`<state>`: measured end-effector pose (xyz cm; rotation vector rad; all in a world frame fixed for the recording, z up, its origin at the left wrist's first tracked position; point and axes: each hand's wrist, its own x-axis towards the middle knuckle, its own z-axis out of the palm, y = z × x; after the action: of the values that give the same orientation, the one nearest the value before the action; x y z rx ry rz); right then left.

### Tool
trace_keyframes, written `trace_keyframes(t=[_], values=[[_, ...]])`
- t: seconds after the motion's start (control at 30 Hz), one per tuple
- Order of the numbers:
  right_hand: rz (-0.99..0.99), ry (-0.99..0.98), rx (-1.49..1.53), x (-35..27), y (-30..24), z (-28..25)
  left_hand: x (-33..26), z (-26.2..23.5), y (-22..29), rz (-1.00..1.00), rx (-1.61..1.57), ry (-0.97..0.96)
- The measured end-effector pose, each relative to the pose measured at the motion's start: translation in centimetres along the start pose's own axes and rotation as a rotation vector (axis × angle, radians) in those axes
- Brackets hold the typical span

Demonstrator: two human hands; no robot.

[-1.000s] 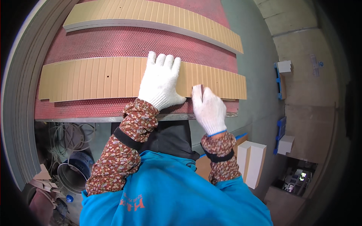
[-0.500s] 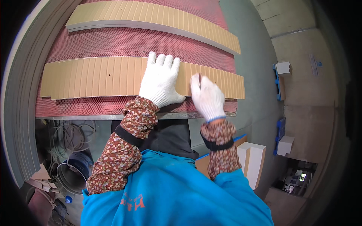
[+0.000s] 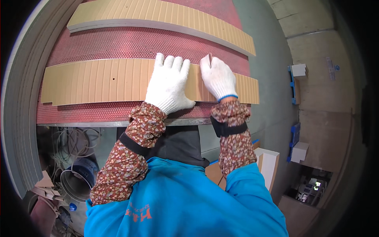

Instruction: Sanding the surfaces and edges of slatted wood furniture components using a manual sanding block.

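Note:
A tan grooved panel (image 3: 94, 83) lies crosswise in front of me on a red textured mat (image 3: 106, 49). Spread flat on its middle is my left hand (image 3: 167, 85) in a white knit glove, fingers pointing away and the thumb out along the near edge. My right hand (image 3: 219, 78), gloved the same way, is closed over the panel's right part, knuckles near its far edge. A thin reddish-brown piece (image 3: 210, 59) shows between its thumb and fingers; most of it is hidden. Farther off lies a second grooved panel (image 3: 166, 17) with a pale side edge.
Grey stacked boards (image 3: 19, 98) rise along the left. Below the table's metal edge (image 3: 98, 124) are coiled hoses (image 3: 73, 144) and a blue bucket (image 3: 81, 177). White blocks (image 3: 269, 166) stand low on the right, near my right elbow.
My right hand has moved away from me across the panel, from its near side toward its far edge. The left hand stays in place.

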<state>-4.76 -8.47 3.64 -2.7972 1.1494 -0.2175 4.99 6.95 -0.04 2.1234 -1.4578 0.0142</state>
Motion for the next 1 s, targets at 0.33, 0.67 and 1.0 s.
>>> trace_keyframes(t=[0.33, 0.67, 1.0], values=[[0.074, -0.086, -0.047, -8.6, 0.3, -0.7, -0.3, 0.6, -0.3, 0.041, 0.006, 0.111], [-0.017, -0.034, 0.024, -13.0, -1.7, -1.5, -0.2, 0.3, -0.6, 0.065, 0.024, 0.059], [0.123, -0.125, 0.0, -9.1, -2.3, -1.1, -0.2, 0.2, -0.7, 0.034, 0.009, 0.03]])
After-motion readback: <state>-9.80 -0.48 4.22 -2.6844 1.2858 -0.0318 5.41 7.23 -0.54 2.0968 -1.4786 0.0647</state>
